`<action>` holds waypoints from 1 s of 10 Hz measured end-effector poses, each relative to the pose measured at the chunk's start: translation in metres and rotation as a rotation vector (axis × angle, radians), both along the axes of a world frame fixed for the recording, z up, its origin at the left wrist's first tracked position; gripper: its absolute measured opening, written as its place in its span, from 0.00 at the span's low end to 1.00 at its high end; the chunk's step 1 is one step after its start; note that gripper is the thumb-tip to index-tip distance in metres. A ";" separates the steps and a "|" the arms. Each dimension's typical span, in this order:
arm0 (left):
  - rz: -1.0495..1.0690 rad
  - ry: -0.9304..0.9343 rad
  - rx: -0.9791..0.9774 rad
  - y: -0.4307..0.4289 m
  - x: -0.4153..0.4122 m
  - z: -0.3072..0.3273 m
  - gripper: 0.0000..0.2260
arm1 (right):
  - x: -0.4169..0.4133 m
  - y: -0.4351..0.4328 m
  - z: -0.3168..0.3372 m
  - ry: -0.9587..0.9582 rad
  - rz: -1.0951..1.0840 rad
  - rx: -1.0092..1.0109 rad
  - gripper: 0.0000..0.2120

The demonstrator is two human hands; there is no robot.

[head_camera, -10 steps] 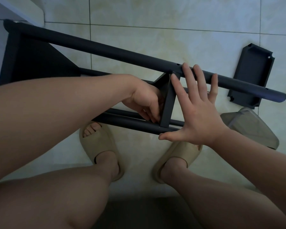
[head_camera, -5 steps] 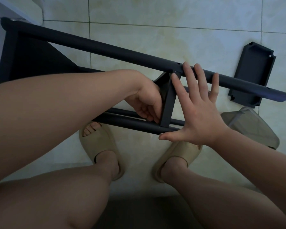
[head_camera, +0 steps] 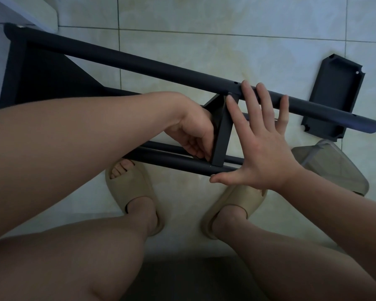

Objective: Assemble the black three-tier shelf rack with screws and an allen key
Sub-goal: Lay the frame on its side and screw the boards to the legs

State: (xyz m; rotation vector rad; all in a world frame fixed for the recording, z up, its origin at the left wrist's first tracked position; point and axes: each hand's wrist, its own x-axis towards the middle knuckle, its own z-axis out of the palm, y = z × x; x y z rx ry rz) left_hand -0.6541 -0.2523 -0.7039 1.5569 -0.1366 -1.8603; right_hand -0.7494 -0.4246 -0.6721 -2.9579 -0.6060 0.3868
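The black shelf rack [head_camera: 52, 83] lies on its side on the tiled floor [head_camera: 204, 18], its upper pole [head_camera: 139, 61] running from upper left to lower right. The right hand [head_camera: 263, 153] is spread flat, with its fingers on that pole beside the middle shelf [head_camera: 223, 135]. The left hand [head_camera: 195, 135] curls against that shelf; whether it pinches anything is hidden.

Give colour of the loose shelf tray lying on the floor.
The shelf tray is black; head view.

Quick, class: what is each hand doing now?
Left hand: fingers curled by the shelf; hold cannot be told.
Right hand: open, pressing the pole.
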 end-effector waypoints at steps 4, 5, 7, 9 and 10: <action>-0.118 -0.012 0.020 0.010 0.003 -0.003 0.08 | 0.000 0.000 -0.001 -0.005 0.004 0.000 0.66; -0.126 -0.023 0.028 0.008 0.000 -0.006 0.05 | 0.000 0.000 -0.001 -0.002 0.005 -0.001 0.66; -0.118 -0.028 0.023 0.003 0.002 -0.006 0.07 | 0.000 0.000 -0.001 0.001 0.003 -0.003 0.66; -0.144 -0.017 0.003 0.005 0.007 -0.004 0.10 | 0.000 0.000 0.000 -0.001 0.000 0.000 0.66; -0.185 -0.008 -0.005 0.005 0.009 -0.003 0.09 | 0.000 0.000 0.000 -0.003 0.001 0.002 0.66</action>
